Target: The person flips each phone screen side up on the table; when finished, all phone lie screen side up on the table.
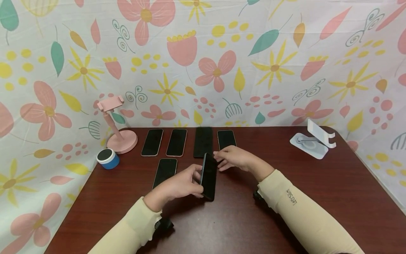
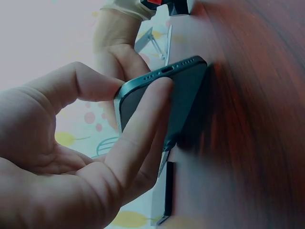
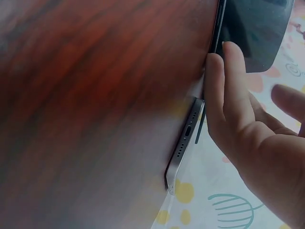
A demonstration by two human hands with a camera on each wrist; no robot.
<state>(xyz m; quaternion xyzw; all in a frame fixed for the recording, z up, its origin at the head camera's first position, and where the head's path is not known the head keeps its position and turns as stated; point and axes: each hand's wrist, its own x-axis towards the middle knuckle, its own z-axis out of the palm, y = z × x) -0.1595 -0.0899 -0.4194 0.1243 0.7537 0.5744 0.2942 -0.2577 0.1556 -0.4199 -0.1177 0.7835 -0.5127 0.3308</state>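
A dark smartphone (image 1: 209,178) stands tilted on its long edge near the middle of the table. My left hand (image 1: 183,181) pinches it, and the left wrist view shows a thumb and fingers at the phone's port end (image 2: 167,70). My right hand (image 1: 238,158) is by the far end of that phone, its fingers (image 3: 233,76) extended against the glass and the thumb held apart. Just behind the right hand lies another phone (image 1: 226,137), partly covered by it. Left of the held phone, a phone (image 1: 166,169) lies flat, its near end hidden by my left hand.
Along the back edge lie two phones (image 1: 152,142) (image 1: 176,142) and a black slab (image 1: 203,142). A pink phone stand (image 1: 122,141) and a blue-and-white round container (image 1: 108,159) occupy the back left. A white folding stand (image 1: 309,145) is at the back right, before a flowered cloth (image 1: 203,81).
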